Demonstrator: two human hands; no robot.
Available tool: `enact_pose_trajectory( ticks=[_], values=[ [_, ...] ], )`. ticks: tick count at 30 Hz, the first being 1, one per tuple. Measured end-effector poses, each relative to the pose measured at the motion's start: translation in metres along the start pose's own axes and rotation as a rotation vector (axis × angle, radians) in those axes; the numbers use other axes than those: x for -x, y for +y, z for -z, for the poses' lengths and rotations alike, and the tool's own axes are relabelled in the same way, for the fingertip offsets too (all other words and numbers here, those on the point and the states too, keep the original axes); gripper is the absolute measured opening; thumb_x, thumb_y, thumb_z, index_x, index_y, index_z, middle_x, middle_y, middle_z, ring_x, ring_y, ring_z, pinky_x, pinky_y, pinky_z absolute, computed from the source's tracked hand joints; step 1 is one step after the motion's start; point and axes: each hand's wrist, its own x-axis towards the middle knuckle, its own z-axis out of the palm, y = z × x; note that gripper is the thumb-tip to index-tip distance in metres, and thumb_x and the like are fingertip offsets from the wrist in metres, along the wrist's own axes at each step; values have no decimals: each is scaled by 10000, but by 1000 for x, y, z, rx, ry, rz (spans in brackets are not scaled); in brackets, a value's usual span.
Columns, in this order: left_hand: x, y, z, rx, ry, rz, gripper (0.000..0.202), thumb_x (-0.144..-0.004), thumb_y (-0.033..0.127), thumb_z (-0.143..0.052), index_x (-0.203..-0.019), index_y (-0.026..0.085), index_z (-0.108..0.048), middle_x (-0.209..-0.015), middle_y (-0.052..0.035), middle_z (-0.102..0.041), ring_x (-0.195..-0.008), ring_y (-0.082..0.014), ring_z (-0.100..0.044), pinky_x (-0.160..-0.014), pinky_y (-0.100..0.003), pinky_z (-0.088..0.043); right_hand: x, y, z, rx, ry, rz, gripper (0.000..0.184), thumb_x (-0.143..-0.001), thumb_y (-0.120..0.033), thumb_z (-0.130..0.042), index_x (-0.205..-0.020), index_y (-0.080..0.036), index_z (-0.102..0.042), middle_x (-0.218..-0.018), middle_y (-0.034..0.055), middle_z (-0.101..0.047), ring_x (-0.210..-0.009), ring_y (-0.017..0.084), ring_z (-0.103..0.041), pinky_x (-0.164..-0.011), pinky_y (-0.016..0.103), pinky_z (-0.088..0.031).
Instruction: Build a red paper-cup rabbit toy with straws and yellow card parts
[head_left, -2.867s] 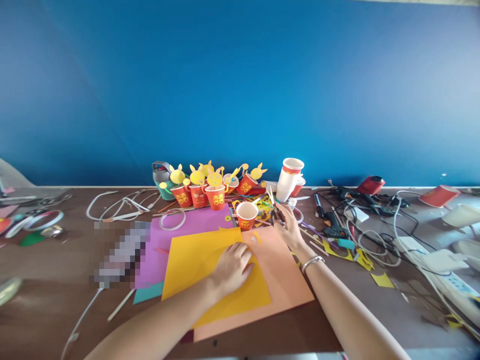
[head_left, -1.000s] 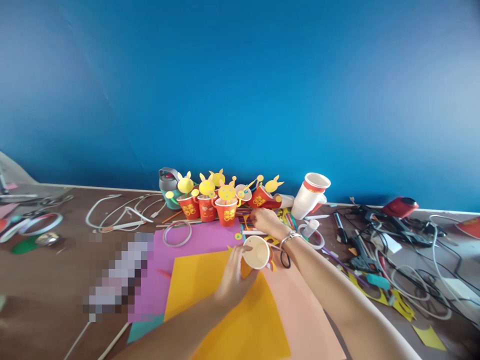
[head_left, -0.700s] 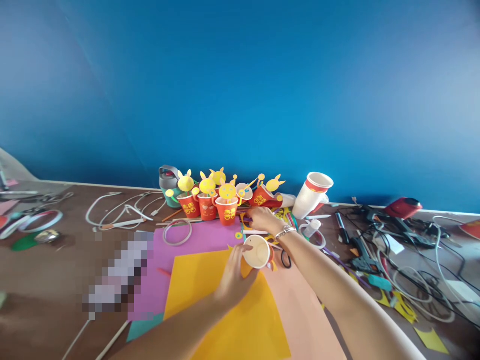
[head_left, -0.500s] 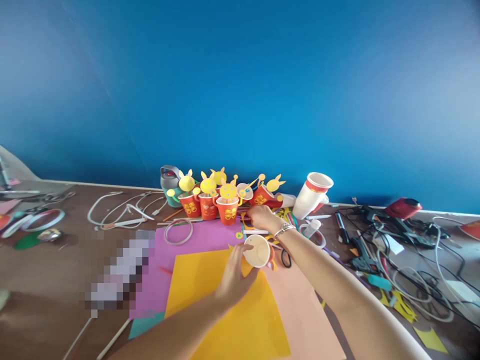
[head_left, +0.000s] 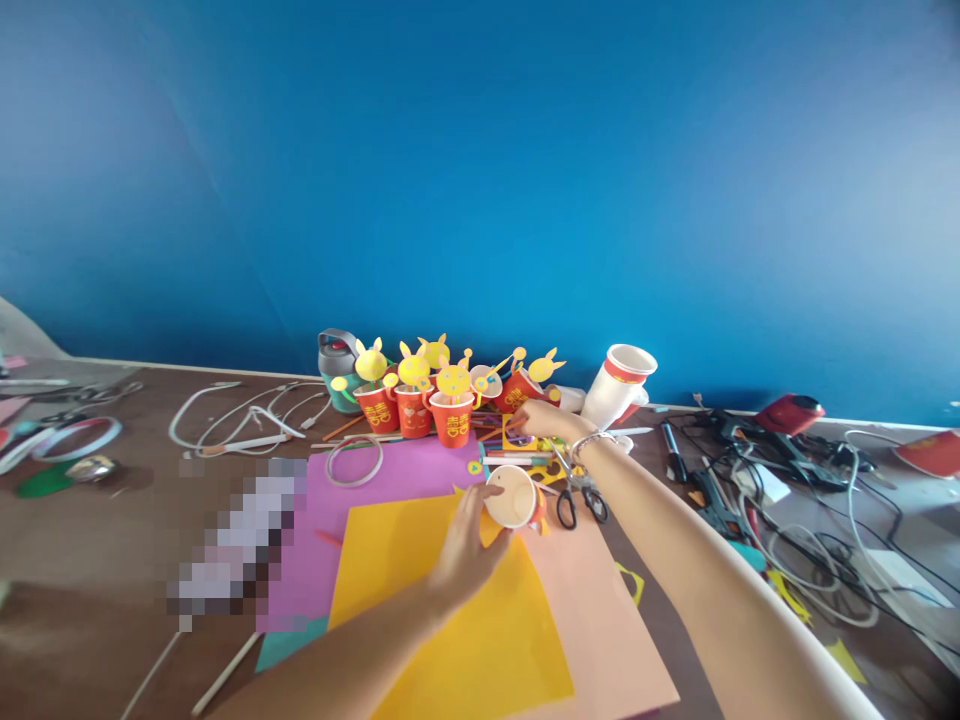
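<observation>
My left hand [head_left: 466,545] grips a white-lined paper cup [head_left: 513,498], its open mouth tilted toward me, above the yellow sheet [head_left: 442,620]. Across the table, my right hand [head_left: 546,420] reaches among pens [head_left: 517,460] and yellow paper scraps [head_left: 545,474]. Its fingers are drawn together over a yellow cut-out scrap [head_left: 514,432]; whether they hold it is hard to see. Black-handled scissors [head_left: 576,500] lie below my right wrist. Red paper cups [head_left: 452,420] with yellow paper animal heads [head_left: 454,380] stand left of that hand; another red cup [head_left: 517,388] leans behind it.
Tall stacked white cups [head_left: 609,385] lean at the back near the blue wall. Tangled black cables and a glue gun [head_left: 716,505] lie right. Purple paper [head_left: 300,560] and peach paper [head_left: 607,620] flank the yellow sheet. A tape roll [head_left: 354,462] and white cable [head_left: 251,430] lie left.
My right hand has shifted slightly right and up, uncovering more of the pens and scissors. My left hand still holds the cup in nearly the same spot. The view has shifted slightly.
</observation>
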Motion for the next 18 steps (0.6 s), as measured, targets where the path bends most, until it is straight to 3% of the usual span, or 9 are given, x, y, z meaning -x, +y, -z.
enact_pose_trajectory(
  ticks=[3, 10, 14, 18],
  values=[
    [0, 0, 0, 0, -5, 7, 352, -779, 152, -584, -1105, 231, -479, -1089, -75, -604, -1046, -244, -574, -895, -415, -458, -1, -4, -3, 5, -1, -1, 235, -808, -205, -527, -920, -173, -730, -890, 63, -738, -780, 189, -671, -616, 219, -438],
    [-1, 2, 0, 18, -2, 6, 356, -779, 146, -585, -1104, 236, -469, -1123, -71, -593, -1064, -236, -570, -916, -408, -447, -1, -33, -11, 115, 39, 35, 275, -716, -150, -604, -965, -135, -717, -1024, 175, -711, -1037, 307, -630, -870, 337, -433],
    [-1, 2, 0, 24, 5, 10, 364, -766, 132, -581, -1099, 229, -473, -1104, -69, -599, -1049, -237, -576, -903, -400, -455, 0, -34, -9, 91, 20, 54, 314, -702, -163, -616, -1001, -171, -711, -1046, 154, -712, -989, 291, -650, -792, 310, -465],
    [-1, 3, 0, 22, 8, 0, 356, -771, 132, -583, -1096, 229, -471, -1109, -73, -599, -1047, -233, -576, -899, -397, -458, 2, -25, -4, 3, 16, 22, 187, -725, -151, -583, -837, -171, -732, -897, 124, -733, -855, 246, -675, -684, 263, -455]
  ],
)
